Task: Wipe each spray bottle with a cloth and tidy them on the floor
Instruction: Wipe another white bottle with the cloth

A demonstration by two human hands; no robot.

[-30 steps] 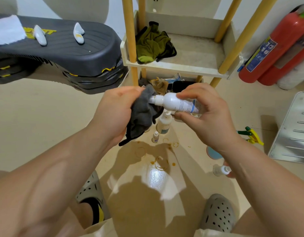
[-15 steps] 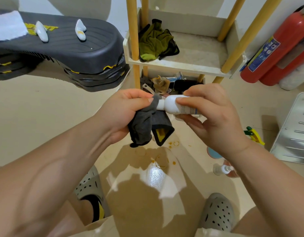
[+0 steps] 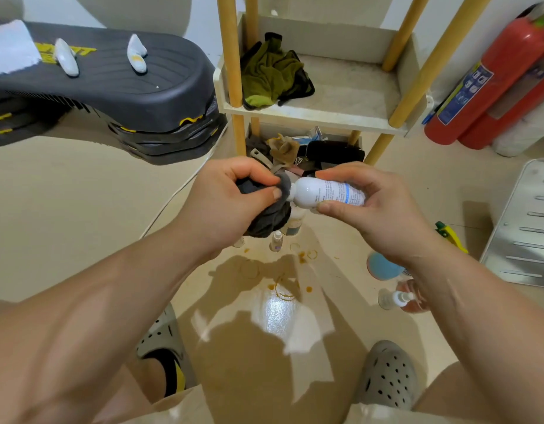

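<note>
Two hands on the bottle?
— Both. The right hand (image 3: 377,215) holds the white spray bottle (image 3: 322,192) sideways in the air above the floor (image 3: 66,209), fingers curled over its labelled body and thumb curled underneath.

And the left hand (image 3: 231,197)?
— Thumb and forefinger pinch a dark grey cloth (image 3: 270,215) around the bottle's neck end. The nozzle is hidden inside the cloth, and the rest of the cloth hangs bunched under the palm.

Other bottles?
— Below the cloth a small clear bottle (image 3: 276,241) stands upright on the floor, just beside a larger pale bottle (image 3: 293,223) and near brown ring stains (image 3: 284,289). Another small bottle (image 3: 393,298) is on the floor by the right forearm; upright or lying, I cannot tell.

Behind the hands?
— A shelf rack (image 3: 325,113) with a green cloth (image 3: 270,75) on its shelf.
</note>
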